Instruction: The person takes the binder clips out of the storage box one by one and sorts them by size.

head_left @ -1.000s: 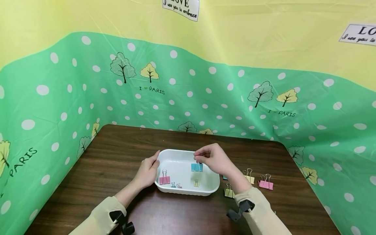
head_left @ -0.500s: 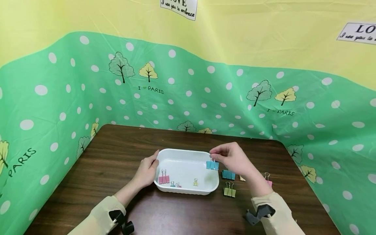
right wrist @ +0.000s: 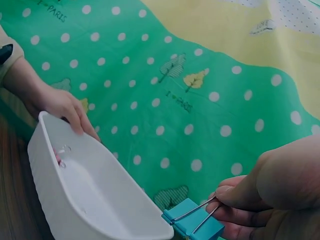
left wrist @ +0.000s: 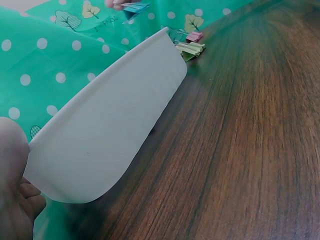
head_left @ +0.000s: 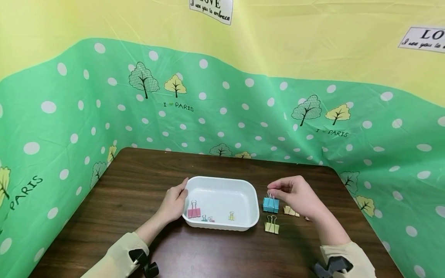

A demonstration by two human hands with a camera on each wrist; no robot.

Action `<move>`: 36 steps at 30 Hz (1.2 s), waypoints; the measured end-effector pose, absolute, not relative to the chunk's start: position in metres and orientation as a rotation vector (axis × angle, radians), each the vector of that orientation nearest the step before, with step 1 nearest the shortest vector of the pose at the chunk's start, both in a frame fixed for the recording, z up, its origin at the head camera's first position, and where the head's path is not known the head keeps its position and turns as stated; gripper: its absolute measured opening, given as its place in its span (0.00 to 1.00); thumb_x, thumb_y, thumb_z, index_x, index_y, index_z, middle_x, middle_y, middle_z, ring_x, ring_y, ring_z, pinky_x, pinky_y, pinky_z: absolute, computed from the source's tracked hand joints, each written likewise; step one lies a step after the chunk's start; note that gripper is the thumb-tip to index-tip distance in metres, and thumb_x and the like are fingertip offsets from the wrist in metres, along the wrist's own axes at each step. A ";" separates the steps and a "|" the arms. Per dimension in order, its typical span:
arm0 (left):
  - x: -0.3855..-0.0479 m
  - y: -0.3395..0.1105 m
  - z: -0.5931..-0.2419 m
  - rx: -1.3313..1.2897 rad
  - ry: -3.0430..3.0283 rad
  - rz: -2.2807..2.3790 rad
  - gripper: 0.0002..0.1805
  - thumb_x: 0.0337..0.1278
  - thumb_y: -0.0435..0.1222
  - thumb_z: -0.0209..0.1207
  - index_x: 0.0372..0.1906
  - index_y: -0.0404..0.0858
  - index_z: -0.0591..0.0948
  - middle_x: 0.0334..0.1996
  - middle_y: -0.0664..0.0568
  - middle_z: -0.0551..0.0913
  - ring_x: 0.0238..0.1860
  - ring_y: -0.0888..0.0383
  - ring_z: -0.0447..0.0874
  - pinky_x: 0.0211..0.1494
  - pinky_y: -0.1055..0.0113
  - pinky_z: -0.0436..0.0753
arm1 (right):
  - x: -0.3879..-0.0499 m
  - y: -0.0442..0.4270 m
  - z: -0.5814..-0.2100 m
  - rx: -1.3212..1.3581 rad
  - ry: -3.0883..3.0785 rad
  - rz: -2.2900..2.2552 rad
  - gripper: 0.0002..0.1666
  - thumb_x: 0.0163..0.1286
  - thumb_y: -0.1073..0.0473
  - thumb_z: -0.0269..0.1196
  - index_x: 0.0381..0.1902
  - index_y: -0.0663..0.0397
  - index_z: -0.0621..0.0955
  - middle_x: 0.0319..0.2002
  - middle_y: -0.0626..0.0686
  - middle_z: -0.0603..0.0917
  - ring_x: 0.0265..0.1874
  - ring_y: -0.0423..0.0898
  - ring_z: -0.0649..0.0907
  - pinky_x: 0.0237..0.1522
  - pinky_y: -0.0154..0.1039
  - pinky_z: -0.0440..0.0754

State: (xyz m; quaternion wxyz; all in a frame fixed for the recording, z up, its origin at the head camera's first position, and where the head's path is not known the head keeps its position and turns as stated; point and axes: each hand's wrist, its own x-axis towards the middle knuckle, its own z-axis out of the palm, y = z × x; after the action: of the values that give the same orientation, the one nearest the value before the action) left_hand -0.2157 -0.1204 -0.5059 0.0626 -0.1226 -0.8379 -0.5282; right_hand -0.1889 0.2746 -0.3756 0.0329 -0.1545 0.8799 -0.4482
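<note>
My left hand [head_left: 175, 202] grips the left rim of a white plastic tray [head_left: 222, 181], thumb on the near side of the rim. Inside it lie a pink binder clip [head_left: 194, 211], a small yellow clip [head_left: 231, 216], a small teal clip [head_left: 204, 218] and a small pink one [head_left: 211, 219]. Just right of the tray, my right hand [head_left: 295, 195] pinches a blue binder clip [right wrist: 192, 220] by its wire handles. In the head view this clip overlaps the spot where a second blue clip lies, largely hidden behind it.
A yellow-green binder clip [head_left: 272, 227] stands on the brown table [head_left: 156, 166] in front of the blue one. Beside my right hand lies a pale yellow clip [head_left: 291, 211]. A pink clip [left wrist: 194, 36] is mostly covered by the hand. A patterned green cloth [head_left: 222, 116] hangs behind.
My right hand has carried the blue binder clip from above the tray rightward past its rim, to beside the other clips. The left hand has kept its hold on the tray.
</note>
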 end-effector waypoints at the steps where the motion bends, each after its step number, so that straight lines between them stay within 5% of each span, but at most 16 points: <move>1: -0.216 -0.120 -0.506 -0.371 -2.533 -1.594 0.26 0.78 0.27 0.48 0.76 0.22 0.67 0.73 0.34 0.70 0.73 0.42 0.70 0.77 0.49 0.65 | -0.187 0.279 -0.376 -0.474 2.711 -1.375 0.07 0.71 0.68 0.71 0.45 0.64 0.90 0.38 0.57 0.91 0.33 0.47 0.89 0.36 0.38 0.89; 10: -0.216 -0.120 -0.506 -0.377 -2.523 -1.605 0.26 0.78 0.27 0.49 0.75 0.22 0.67 0.73 0.34 0.70 0.73 0.43 0.70 0.77 0.50 0.65 | -0.174 0.314 -0.379 -0.345 2.713 -1.310 0.10 0.73 0.62 0.70 0.48 0.62 0.89 0.32 0.54 0.90 0.06 0.40 0.69 0.08 0.37 0.71; 26: -0.215 -0.120 -0.504 -0.378 -2.528 -1.600 0.26 0.79 0.27 0.48 0.75 0.21 0.67 0.73 0.33 0.70 0.73 0.42 0.69 0.77 0.49 0.65 | -0.164 0.352 -0.400 -0.199 2.678 -1.297 0.13 0.75 0.66 0.68 0.52 0.70 0.87 0.38 0.56 0.90 0.33 0.45 0.86 0.31 0.37 0.88; 36: -0.215 -0.120 -0.506 -0.379 -2.520 -1.595 0.26 0.78 0.26 0.48 0.75 0.21 0.68 0.73 0.33 0.70 0.73 0.42 0.70 0.77 0.49 0.65 | -0.162 0.364 -0.427 -0.231 2.665 -1.312 0.13 0.72 0.69 0.69 0.50 0.74 0.86 0.40 0.60 0.90 0.34 0.45 0.88 0.37 0.42 0.89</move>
State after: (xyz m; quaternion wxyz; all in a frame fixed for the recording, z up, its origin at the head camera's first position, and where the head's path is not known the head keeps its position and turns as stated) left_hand -0.2155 -0.1199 -0.5056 0.0673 -0.1257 -0.8363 -0.5293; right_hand -0.1623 0.3638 -0.4266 0.0810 -0.0772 0.8916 -0.4388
